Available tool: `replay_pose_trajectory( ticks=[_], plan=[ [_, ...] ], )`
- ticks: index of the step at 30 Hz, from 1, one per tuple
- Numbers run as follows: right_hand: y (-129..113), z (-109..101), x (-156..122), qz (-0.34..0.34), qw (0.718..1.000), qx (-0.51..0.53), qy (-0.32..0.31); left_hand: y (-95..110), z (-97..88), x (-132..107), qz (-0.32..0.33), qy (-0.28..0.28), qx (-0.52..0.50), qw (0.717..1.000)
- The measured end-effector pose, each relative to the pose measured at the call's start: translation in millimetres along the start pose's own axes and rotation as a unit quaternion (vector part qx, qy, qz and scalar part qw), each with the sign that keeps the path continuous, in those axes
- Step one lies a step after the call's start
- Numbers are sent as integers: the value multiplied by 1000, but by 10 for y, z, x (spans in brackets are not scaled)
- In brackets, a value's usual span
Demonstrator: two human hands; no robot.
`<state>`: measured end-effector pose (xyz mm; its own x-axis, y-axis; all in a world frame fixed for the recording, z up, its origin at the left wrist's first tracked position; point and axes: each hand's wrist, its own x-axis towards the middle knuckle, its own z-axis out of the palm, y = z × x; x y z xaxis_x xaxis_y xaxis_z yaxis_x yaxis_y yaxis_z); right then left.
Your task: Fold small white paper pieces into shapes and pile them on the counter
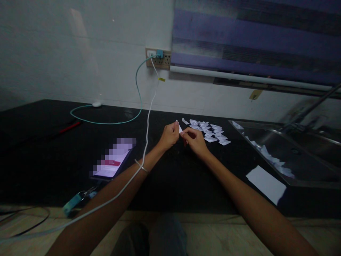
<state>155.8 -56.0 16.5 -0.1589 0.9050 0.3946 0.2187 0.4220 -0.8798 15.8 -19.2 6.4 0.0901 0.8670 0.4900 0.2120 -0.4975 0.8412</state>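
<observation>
Between my two hands is a small piece of folded white paper point(179, 127), pointed at its top. My left hand point(171, 135) is closed on its left side, the thumb up along it. With thumb and forefinger my right hand point(195, 140) pinches its lower right edge. Just beyond my right hand, several folded white paper boats point(208, 131) lie in rows on the black counter point(170, 185). More paper boats point(269, 155) line the near-left rim of the sink. To the right of my right forearm lies a white sheet of paper point(267, 184).
A phone point(114, 160) with a lit screen lies left of my left forearm, a teal strap point(72, 203) near it. A white cable point(147, 137) runs from the wall socket point(158, 58) across my left forearm. A teal cable point(106, 123) loops behind. The metal sink point(295, 151) is at right.
</observation>
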Motion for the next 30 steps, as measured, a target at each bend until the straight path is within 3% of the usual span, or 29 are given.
replay_pose_trajectory(
  ticks=[3,5,8,10,13,16,30],
  plan=[
    [0,-6,-12,-25,999,-32,3,-4,-1,6,-48,-51,-48,996],
    [8,-44,-18,-67,992,-109,7,-12,-23,28,-114,-115,-94,982],
    [19,-145,-22,-141,951,-274,-11,-27,-75,66,-220,-194,-151,944],
    [22,-220,-17,-166,920,-353,-37,-30,-106,80,-247,-219,-174,928],
    [23,-301,-2,-169,888,-423,-59,-26,-125,77,-231,-230,-193,925],
    [23,-327,7,-165,876,-447,-71,-32,-121,58,-209,-231,-207,927],
    [99,-245,21,-161,912,-376,-29,-137,-48,11,-119,-250,-168,946]
  ],
)
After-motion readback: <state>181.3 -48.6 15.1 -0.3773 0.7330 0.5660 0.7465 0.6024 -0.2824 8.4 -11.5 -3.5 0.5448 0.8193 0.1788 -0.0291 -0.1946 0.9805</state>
